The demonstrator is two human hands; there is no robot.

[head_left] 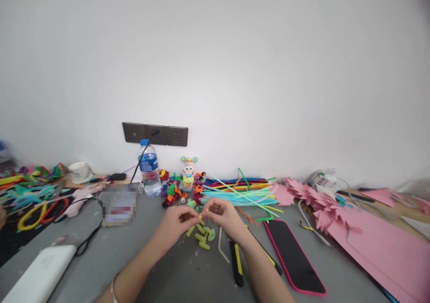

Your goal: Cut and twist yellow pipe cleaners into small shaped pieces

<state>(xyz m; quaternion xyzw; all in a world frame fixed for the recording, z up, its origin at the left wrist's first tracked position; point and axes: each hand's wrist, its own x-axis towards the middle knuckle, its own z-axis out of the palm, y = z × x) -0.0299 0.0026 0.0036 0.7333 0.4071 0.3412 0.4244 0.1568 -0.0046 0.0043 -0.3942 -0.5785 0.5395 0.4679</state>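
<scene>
My left hand (178, 224) and my right hand (223, 215) meet at the middle of the grey table (188, 280). Between their pinched fingertips is a small yellow-green piece (200, 217), gripped from both sides. Just below the hands lie several short yellow-green fuzzy pieces (203, 239), some curled. A thin pale bent strip (222, 247) rests beside my right hand. Under and near my right forearm are a yellow-and-black cutter (237, 262) and another yellow-and-black tool (270, 254).
Behind the hands stand a figurine (188, 173), colourful small figures, a water bottle (149, 171) and a pile of pipe cleaners (238, 193). A phone (295, 256) and pink paper (379, 249) lie right; a white power bank (42, 274) and cables lie left.
</scene>
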